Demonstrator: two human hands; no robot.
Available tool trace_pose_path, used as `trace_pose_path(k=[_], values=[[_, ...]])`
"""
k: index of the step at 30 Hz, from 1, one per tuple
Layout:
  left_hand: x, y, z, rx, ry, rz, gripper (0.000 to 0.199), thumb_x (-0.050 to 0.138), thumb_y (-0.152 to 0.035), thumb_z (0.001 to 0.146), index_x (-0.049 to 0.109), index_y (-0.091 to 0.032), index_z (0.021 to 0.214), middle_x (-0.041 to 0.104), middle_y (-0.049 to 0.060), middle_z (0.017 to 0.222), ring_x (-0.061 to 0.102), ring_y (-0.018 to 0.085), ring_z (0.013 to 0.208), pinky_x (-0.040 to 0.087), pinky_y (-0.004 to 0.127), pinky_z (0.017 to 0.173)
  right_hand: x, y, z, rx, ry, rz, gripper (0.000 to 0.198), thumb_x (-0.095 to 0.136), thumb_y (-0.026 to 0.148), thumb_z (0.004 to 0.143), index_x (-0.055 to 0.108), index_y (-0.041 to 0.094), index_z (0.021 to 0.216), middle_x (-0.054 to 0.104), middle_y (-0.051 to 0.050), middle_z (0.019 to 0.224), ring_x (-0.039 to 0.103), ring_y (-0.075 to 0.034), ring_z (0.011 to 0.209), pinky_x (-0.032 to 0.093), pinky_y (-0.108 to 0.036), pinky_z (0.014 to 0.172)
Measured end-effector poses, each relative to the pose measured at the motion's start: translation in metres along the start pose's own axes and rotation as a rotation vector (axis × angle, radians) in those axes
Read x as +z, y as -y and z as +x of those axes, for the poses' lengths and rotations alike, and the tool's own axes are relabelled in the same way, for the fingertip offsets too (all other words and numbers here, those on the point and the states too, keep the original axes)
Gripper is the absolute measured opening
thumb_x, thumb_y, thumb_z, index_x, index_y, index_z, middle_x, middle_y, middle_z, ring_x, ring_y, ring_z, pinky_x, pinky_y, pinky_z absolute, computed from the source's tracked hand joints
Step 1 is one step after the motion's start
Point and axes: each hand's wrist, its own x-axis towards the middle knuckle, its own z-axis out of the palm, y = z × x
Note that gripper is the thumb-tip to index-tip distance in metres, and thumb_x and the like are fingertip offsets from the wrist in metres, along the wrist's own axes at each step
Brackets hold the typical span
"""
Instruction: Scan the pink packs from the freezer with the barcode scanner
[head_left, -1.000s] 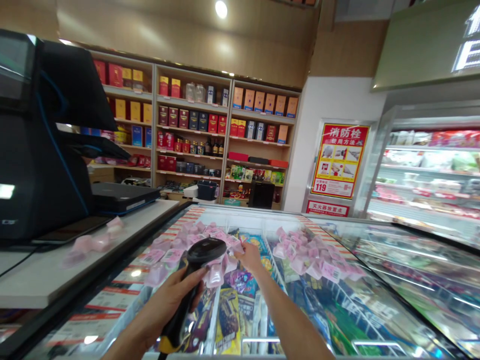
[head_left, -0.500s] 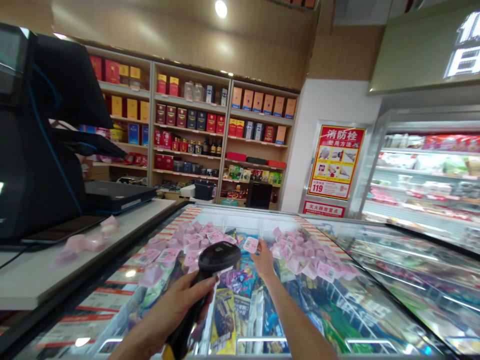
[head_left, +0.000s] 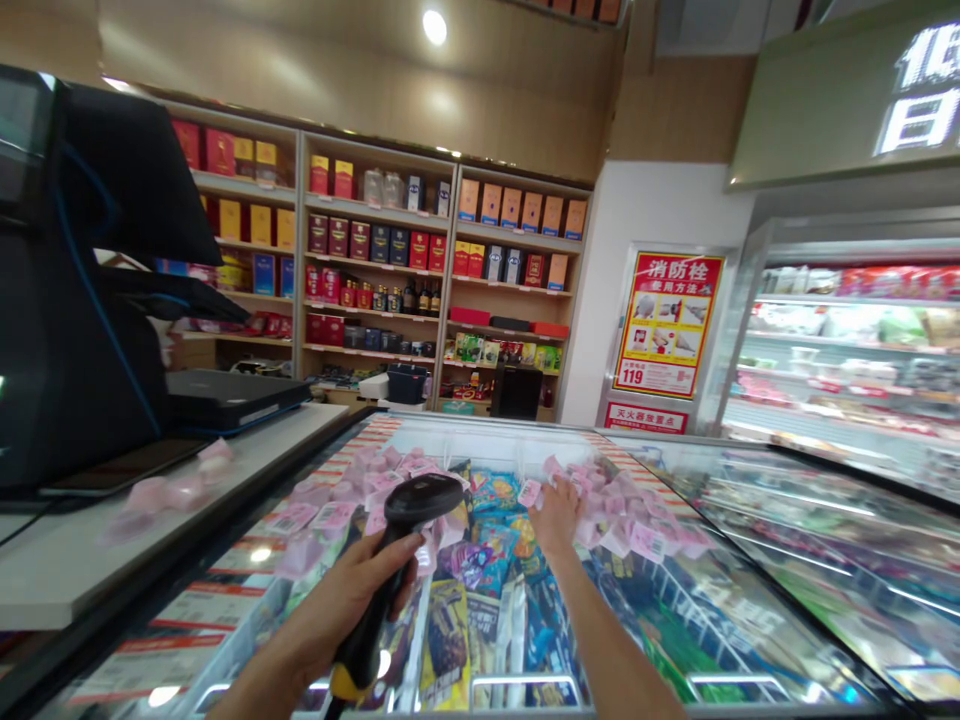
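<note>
My left hand [head_left: 367, 580] is wrapped round the handle of a black barcode scanner [head_left: 420, 500], whose head points right over the freezer. My right hand [head_left: 556, 515] is closed at the left edge of a pile of pink cups [head_left: 622, 505] on the glass. A small pink cup [head_left: 529, 493] with a white label shows at its fingertips; the fingers' far side is hidden. Another heap of pink cups [head_left: 337, 510], some with barcode labels, lies on the left, partly behind the scanner.
Under the freezer's glass lie colourful packets [head_left: 450, 630]. A white counter [head_left: 45, 570] on the left carries a black checkout terminal [head_left: 97, 300] and a few pink cups [head_left: 169, 492]. Shelves [head_left: 375, 220] of boxes stand behind; a refrigerated case [head_left: 847, 350] is at the right.
My right hand has moved right with the pink cup, from the gap between the heaps to the right pile. The barcode scanner has shifted slightly left.
</note>
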Motion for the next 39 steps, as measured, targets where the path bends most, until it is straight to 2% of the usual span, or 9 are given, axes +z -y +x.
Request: trace_pose_path(k=[4, 8, 11, 14, 17, 20, 24, 31, 39], values=[[-0.006, 0.002, 0.001, -0.006, -0.035, -0.042, 0.031, 0.052, -0.045, 0.067, 0.055, -0.015, 0.064, 0.052, -0.004, 0.05, 0.04, 0.006, 0.04, 0.031, 0.018, 0.042, -0.003, -0.016, 0.002, 0.03, 0.008, -0.096, 0.024, 0.048, 0.014, 0.064, 0.061, 0.019, 0.083, 0.046, -0.01, 0.116, 0.03, -0.03, 0.114, 0.021, -0.046, 0.088], [-0.011, 0.003, 0.001, -0.004, -0.042, -0.033, 0.031, 0.053, -0.046, 0.066, 0.054, -0.015, 0.064, 0.053, -0.003, 0.051, 0.04, 0.006, 0.04, 0.031, 0.018, 0.041, -0.006, -0.003, 0.004, 0.025, 0.006, -0.033, 0.035, 0.042, 0.008, 0.064, 0.058, 0.019, 0.093, 0.046, -0.008, 0.118, 0.031, -0.027, 0.115, 0.02, -0.045, 0.09], [-0.014, 0.002, 0.0, -0.01, -0.058, -0.053, 0.031, 0.054, -0.047, 0.065, 0.054, -0.015, 0.064, 0.053, -0.004, 0.051, 0.041, 0.006, 0.04, 0.032, 0.019, 0.042, -0.012, 0.03, -0.005, -0.164, 0.129, 0.187, 0.04, 0.039, 0.005, 0.061, 0.057, 0.018, 0.094, 0.051, -0.007, 0.112, 0.04, -0.02, 0.108, 0.025, -0.036, 0.09], [-0.016, 0.001, -0.003, -0.02, -0.066, -0.073, 0.03, 0.055, -0.046, 0.064, 0.053, -0.016, 0.064, 0.052, -0.004, 0.05, 0.043, 0.007, 0.041, 0.033, 0.019, 0.043, -0.017, 0.063, -0.023, -0.466, 0.433, 0.39, 0.043, 0.043, 0.009, 0.058, 0.054, 0.023, 0.097, 0.057, -0.002, 0.103, 0.047, -0.017, 0.099, 0.031, -0.03, 0.085], [-0.017, 0.001, -0.004, -0.029, -0.077, -0.071, 0.029, 0.056, -0.046, 0.063, 0.051, -0.017, 0.062, 0.053, -0.004, 0.05, 0.044, 0.007, 0.041, 0.034, 0.019, 0.043, -0.019, 0.083, -0.038, -0.572, 0.575, 0.42, 0.047, 0.054, 0.02, 0.056, 0.05, 0.024, 0.102, 0.055, -0.003, 0.104, 0.048, -0.019, 0.095, 0.034, -0.03, 0.08], [-0.016, 0.002, -0.004, -0.025, -0.077, -0.041, 0.031, 0.055, -0.047, 0.064, 0.049, -0.017, 0.059, 0.052, -0.004, 0.05, 0.043, 0.007, 0.04, 0.033, 0.02, 0.043, -0.018, 0.089, -0.043, -0.542, 0.546, 0.34, 0.041, 0.057, 0.027, 0.057, 0.053, 0.021, 0.097, 0.056, -0.005, 0.096, 0.049, -0.02, 0.091, 0.034, -0.032, 0.076], [-0.014, 0.002, -0.004, -0.009, -0.021, -0.017, 0.03, 0.054, -0.046, 0.066, 0.052, -0.016, 0.063, 0.051, -0.005, 0.049, 0.042, 0.007, 0.041, 0.033, 0.02, 0.044, -0.014, 0.08, -0.036, -0.461, 0.522, 0.325, 0.025, 0.055, 0.025, 0.06, 0.057, 0.018, 0.084, 0.059, -0.005, 0.087, 0.051, -0.02, 0.085, 0.035, -0.031, 0.073], [-0.005, 0.001, -0.002, -0.014, 0.024, -0.016, 0.03, 0.054, -0.046, 0.066, 0.051, -0.017, 0.06, 0.05, -0.005, 0.049, 0.043, 0.008, 0.042, 0.033, 0.02, 0.045, -0.004, 0.049, -0.013, -0.145, 0.254, 0.518, 0.029, 0.049, 0.018, 0.062, 0.054, 0.02, 0.091, 0.061, -0.002, 0.084, 0.054, -0.017, 0.08, 0.037, -0.027, 0.072], [0.007, 0.003, 0.0, -0.013, 0.045, 0.0, 0.03, 0.054, -0.046, 0.065, 0.049, -0.017, 0.06, 0.05, -0.005, 0.046, 0.043, 0.008, 0.04, 0.033, 0.02, 0.043, 0.002, 0.037, -0.01, -0.076, 0.171, 0.399, 0.03, 0.048, 0.019, 0.063, 0.055, 0.02, 0.092, 0.061, -0.004, 0.09, 0.051, -0.02, 0.088, 0.034, -0.03, 0.075]])
